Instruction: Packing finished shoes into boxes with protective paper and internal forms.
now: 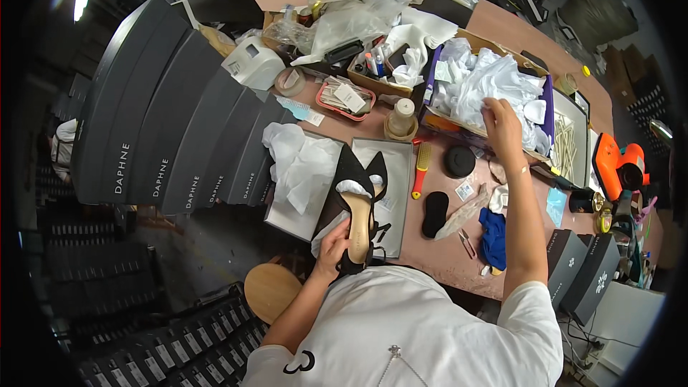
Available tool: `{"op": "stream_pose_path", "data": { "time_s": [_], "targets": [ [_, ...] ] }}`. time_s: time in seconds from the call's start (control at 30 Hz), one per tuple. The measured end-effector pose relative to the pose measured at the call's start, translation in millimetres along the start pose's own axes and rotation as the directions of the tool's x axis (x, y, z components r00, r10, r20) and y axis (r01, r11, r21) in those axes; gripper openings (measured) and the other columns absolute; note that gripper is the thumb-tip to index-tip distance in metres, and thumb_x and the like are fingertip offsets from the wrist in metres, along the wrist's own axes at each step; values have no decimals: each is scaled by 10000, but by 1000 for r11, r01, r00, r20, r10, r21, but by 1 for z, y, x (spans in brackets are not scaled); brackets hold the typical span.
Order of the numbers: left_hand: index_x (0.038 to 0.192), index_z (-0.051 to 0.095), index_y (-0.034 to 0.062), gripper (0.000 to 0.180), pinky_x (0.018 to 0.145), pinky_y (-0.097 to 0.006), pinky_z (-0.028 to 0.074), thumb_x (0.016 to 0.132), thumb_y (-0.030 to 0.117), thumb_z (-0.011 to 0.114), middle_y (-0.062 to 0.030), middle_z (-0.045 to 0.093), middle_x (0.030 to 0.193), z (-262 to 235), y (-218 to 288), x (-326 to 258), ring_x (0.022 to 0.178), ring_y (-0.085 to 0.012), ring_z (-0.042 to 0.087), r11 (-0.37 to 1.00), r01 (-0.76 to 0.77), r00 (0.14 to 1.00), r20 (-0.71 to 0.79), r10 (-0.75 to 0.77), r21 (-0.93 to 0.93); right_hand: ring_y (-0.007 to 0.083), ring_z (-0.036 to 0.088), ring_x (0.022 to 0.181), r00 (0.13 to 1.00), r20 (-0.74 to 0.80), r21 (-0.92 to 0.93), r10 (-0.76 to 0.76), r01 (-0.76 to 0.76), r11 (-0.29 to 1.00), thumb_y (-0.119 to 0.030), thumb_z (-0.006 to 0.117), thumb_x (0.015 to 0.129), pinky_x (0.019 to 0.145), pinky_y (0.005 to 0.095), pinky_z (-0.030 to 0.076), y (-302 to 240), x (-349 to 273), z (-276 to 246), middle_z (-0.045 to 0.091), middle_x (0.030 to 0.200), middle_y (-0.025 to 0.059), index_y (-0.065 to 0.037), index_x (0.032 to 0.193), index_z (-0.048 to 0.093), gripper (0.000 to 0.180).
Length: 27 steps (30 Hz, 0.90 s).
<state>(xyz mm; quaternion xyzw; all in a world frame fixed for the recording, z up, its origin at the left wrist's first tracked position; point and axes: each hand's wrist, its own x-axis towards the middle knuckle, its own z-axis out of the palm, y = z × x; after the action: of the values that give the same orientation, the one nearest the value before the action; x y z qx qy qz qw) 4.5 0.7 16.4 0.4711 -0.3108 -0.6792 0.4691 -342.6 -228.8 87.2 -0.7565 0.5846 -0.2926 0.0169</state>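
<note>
My left hand (332,246) is closed around the heel end of a black pointed-toe shoe (358,226), its tan insole facing up. A white paper wad (355,188) sits inside that shoe's toe. Just beyond it, a second black pointed shoe (378,170) is partly hidden and lies over an open grey shoe box (398,193). My right hand (504,125) reaches into a purple-edged carton (548,111) heaped with crumpled white tissue paper (480,86). Its fingers are bent together on the paper; the fingertips are partly hidden.
Large dark shoe boxes (154,115) stand stacked at left. White wrapping paper (297,161) fills the box's left half. On the table lie a yellow-and-red brush (421,170), a black round lid (459,162), a blue cloth (492,240) and a capped jar (401,120). A wooden stool (272,292) stands below.
</note>
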Motion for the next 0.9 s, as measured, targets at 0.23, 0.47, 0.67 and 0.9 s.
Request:
{"op": "stream_pose_path", "data": {
  "time_s": [0.23, 0.47, 0.67, 0.9],
  "targets": [
    [1376, 335, -96, 539, 863, -211, 419, 853, 0, 421, -120, 595, 1149, 16, -2, 2, 992, -110, 559, 979, -51, 996, 87, 34, 199, 307, 570, 1086, 770, 605, 706, -202, -401, 584, -401, 767, 742, 893, 347, 469, -113, -64, 50, 464, 1314, 280, 30, 1425, 263, 952],
    [1358, 370, -87, 503, 853, -236, 435, 867, 10, 423, -115, 617, 1088, 40, -17, 2, 963, -119, 565, 985, -2, 996, 86, -14, 174, 241, 606, 970, 856, 516, 685, -30, -391, 615, -244, 630, 883, 842, 328, 466, -128, -107, 66, 600, 1084, 234, 82, 1354, 339, 642],
    [1312, 453, -52, 422, 869, -274, 449, 906, 61, 469, -152, 629, 1076, 60, 0, 12, 985, -165, 588, 885, -247, 969, 121, 216, 395, 123, 546, 1029, 720, 693, 720, 49, -694, 18, -133, 549, 948, 871, 260, 450, -133, -182, 40, 574, 1178, 85, 20, 1355, 395, 461],
    [1239, 536, -34, 339, 884, -288, 445, 959, 142, 466, -113, 620, 1080, 67, 7, 15, 1011, -159, 568, 902, -227, 969, 181, 170, 367, 74, 547, 944, 830, 504, 853, 239, -521, 9, -95, 567, 933, 817, 221, 452, -145, -202, 20, 609, 1017, 28, 19, 1162, 530, 258]
  ]
}}
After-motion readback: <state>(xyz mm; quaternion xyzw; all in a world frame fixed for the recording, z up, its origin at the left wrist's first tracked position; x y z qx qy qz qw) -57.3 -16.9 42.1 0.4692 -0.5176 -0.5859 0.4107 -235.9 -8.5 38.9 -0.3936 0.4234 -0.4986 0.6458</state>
